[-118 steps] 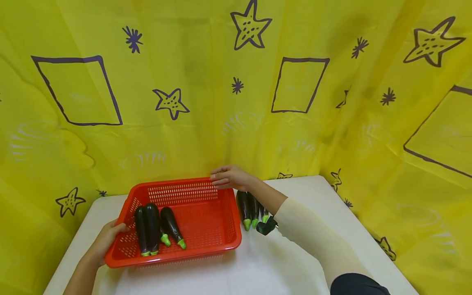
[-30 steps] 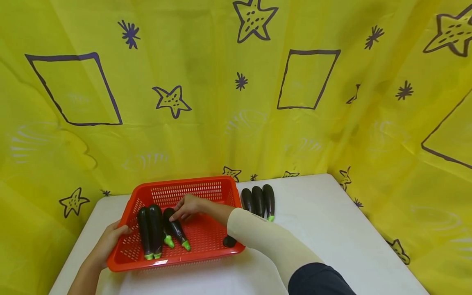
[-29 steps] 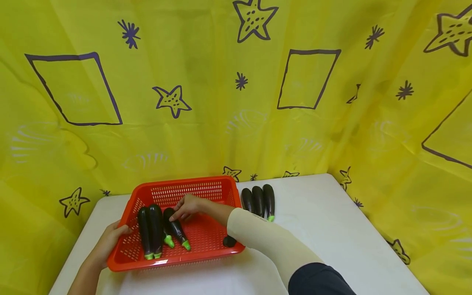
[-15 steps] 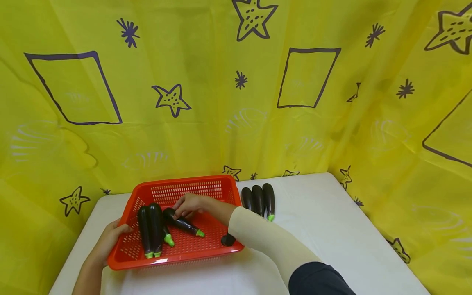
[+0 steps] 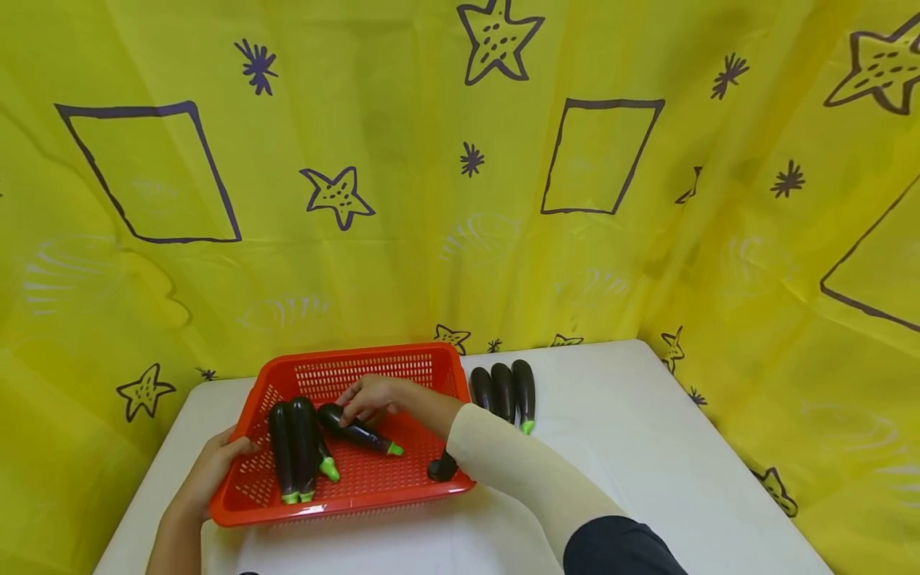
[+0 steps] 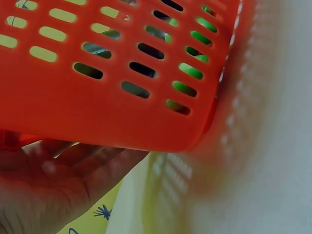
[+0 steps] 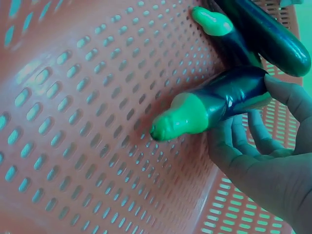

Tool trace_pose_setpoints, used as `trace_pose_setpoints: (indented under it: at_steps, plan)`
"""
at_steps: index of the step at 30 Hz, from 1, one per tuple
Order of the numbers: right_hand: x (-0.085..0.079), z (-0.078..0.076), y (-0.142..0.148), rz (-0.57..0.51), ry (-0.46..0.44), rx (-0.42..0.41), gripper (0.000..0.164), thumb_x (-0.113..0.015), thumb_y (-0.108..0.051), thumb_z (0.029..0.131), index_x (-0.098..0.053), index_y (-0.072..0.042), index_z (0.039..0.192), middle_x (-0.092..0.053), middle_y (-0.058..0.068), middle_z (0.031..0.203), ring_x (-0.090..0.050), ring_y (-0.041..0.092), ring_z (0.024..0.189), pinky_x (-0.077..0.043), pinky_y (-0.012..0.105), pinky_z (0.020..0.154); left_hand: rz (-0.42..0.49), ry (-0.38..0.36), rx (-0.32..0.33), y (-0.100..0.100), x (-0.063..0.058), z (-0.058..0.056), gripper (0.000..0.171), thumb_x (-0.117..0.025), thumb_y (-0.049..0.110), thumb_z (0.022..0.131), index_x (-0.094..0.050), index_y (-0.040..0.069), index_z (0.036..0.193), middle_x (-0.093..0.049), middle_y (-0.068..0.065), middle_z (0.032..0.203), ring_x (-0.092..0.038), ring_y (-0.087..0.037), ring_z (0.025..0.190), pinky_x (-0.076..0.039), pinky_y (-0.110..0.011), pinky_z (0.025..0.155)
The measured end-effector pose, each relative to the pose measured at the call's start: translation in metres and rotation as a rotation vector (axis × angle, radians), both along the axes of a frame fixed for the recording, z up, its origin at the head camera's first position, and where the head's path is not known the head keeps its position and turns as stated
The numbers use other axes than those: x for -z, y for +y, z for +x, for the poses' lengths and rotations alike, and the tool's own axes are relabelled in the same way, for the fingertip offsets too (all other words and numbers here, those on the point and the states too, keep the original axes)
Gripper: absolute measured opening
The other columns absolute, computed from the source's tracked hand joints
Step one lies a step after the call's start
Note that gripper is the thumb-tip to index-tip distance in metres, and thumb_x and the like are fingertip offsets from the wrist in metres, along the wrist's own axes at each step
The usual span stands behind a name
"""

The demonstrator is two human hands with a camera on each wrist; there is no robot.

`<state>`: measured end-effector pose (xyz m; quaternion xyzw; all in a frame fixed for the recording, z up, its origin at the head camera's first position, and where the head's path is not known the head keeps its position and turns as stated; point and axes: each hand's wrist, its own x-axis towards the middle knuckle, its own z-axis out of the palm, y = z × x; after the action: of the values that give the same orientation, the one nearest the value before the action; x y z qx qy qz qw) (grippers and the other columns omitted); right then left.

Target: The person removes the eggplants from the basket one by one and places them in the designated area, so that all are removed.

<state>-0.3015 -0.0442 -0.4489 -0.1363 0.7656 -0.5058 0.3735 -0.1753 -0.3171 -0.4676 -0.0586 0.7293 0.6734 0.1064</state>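
In the head view a red perforated basket (image 5: 402,499) sits on the white table, tilted slightly. My left hand (image 5: 216,471) grips its left rim, thumb over the edge; the left wrist view has the fingers (image 6: 105,168) under the rim. Inside the basket, my right hand (image 5: 377,395) pinches an eggplant (image 5: 362,435) near its rounded end, its green stem pointing right. The right wrist view gives thumb and fingers on either side of that eggplant (image 7: 234,97). Two more eggplants (image 5: 293,447) lie side by side at the left, with another (image 5: 327,461) partly hidden beside them.
Three eggplants (image 5: 503,391) lie on the white table (image 5: 611,431) just right of the basket, partly covered by the right forearm. A yellow patterned curtain (image 5: 402,263) hangs behind and around the table. A small black object (image 5: 442,467) sits at the right wrist.
Earlier the right hand was over the basket's right rim; it moved left to an eggplant inside. Over the last second that eggplant's stem end has swung right. The left hand stays on the rim.
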Motion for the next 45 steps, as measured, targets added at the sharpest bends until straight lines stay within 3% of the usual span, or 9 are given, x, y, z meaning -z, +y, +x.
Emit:
trace_pose_setpoints:
  at_steps: [12,22,31,45]
  plan:
    - [-0.009,-0.006,0.016,0.004,0.022,0.065,0.034,-0.081,-0.006,0.088,-0.073,0.001,0.121,-0.072,0.008,0.103,-0.069,0.029,0.101,-0.06,0.046,0.09,-0.006,-0.006,0.009,0.002,0.0,0.001,0.058,-0.04,0.006,0.1,-0.026,-0.016,0.152,-0.068,-0.013,0.114,-0.072,-0.022,0.093,-0.063,-0.046,0.079]
    - [-0.032,-0.007,0.028,-0.04,0.045,0.127,0.037,-0.083,-0.008,0.088,-0.072,-0.003,0.123,-0.067,0.005,0.114,-0.065,0.026,0.103,-0.06,0.046,0.088,-0.015,0.007,-0.007,0.0,-0.002,0.002,0.057,-0.039,0.006,0.101,-0.026,-0.015,0.153,-0.068,-0.014,0.116,-0.071,-0.023,0.093,-0.063,-0.048,0.079]
    - [-0.049,-0.002,0.045,-0.102,0.031,0.178,0.044,-0.082,-0.009,0.088,-0.069,-0.004,0.13,-0.063,0.009,0.121,-0.06,0.03,0.113,-0.055,0.052,0.099,-0.029,-0.003,-0.008,0.001,0.0,0.001,0.058,-0.038,0.005,0.102,-0.024,-0.016,0.154,-0.067,-0.017,0.119,-0.072,-0.023,0.094,-0.063,-0.047,0.08]
    - [-0.064,0.004,0.072,-0.184,-0.018,0.257,0.049,-0.078,-0.006,0.091,-0.061,0.001,0.136,-0.065,0.015,0.119,-0.064,0.029,0.107,-0.054,0.054,0.101,-0.04,0.012,-0.009,0.002,-0.001,0.002,0.058,-0.039,0.006,0.101,-0.026,-0.016,0.154,-0.067,-0.018,0.12,-0.071,-0.023,0.094,-0.064,-0.046,0.079]
